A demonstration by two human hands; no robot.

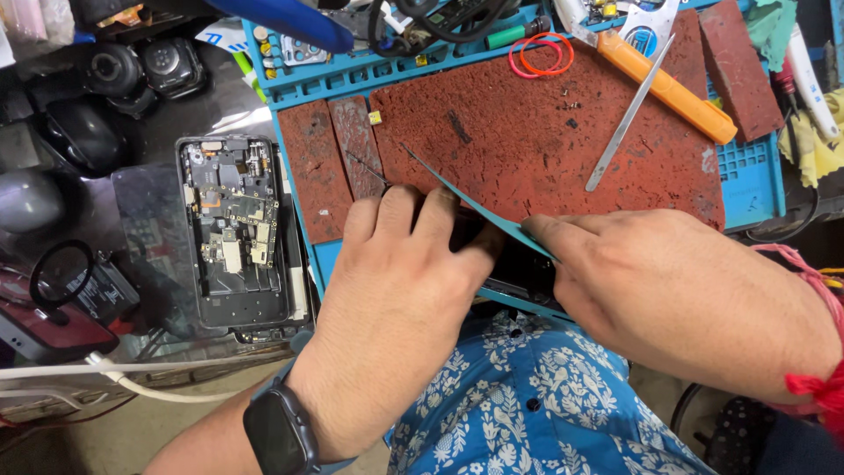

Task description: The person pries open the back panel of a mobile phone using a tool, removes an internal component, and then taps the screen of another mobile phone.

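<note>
The left hand (396,281), a dark smartwatch (281,431) on its wrist, lies palm-down with fingers curled over a dark flat device (519,273) at the near edge of the worn red-brown work mat (527,141); it presses the device down rather than gripping round it. The right hand (668,290) is closed in a pinch on a thin teal plastic card (466,202), which slants up and away across the mat from the device's edge; how far the card enters the device is hidden by the fingers. An opened phone chassis with exposed circuit boards (236,230) lies just left of the mat, apart from both hands. The blue plastic tray (756,176) bearing the mat holds, along its far compartments, an orange-handled tool (668,88), metal tweezers (629,114), red rubber bands (541,54) and coiled black cable (422,26); the smaller contents are too small to tell.
</note>
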